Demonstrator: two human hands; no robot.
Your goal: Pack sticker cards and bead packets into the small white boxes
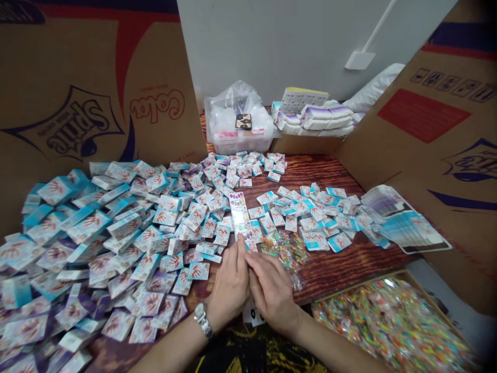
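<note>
My left hand (230, 284), with a wristwatch (202, 318) on the wrist, and my right hand (272, 290) meet at the near edge of a wooden table (330, 269). Both sets of fingers are pressed together around the near end of a long narrow sticker strip (239, 215) that lies pointing away from me. Just right of the strip lies a clear packet of small colourful pieces (285, 247). A white slip (252, 315) shows under my hands. Many small blue, white and purple boxes (116, 233) printed with hands cover the table around them.
Large cardboard boxes stand at the left (89, 88) and right (438, 119). A clear plastic tub (238, 127) and stacked white packs (322, 119) sit at the back. A tray of colourful packets (392, 326) lies near right. Flat stacked sheets (407, 225) lie at right.
</note>
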